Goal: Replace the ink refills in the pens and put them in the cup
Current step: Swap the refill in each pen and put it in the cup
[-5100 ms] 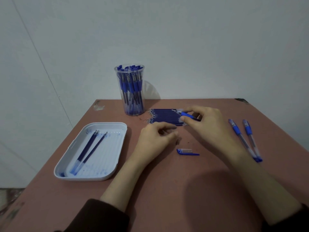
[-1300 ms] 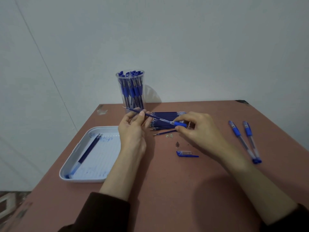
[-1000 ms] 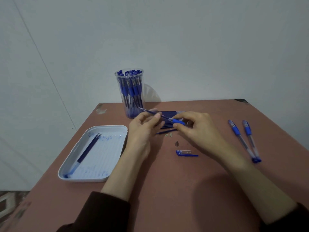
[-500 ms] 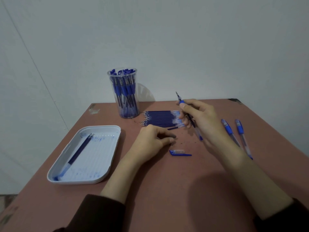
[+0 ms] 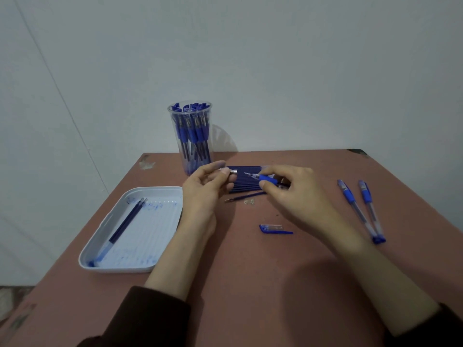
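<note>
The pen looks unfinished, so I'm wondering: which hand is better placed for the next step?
Left, probably. The left hand pinches a small tip piece just ahead of the pen, while the right hand grips the pen by its blue grip, so it can only steady it.

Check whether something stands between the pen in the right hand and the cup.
Yes: the left hand, pinching a small silver tip, lies between the blue-grip clear pen in the right hand and the clear plastic cup.

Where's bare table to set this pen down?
Free: brown table nearside of the blue pen cap; far right corner behind two blue pens. Crowded: dark blue refill stack by the clear plastic cup.
</note>
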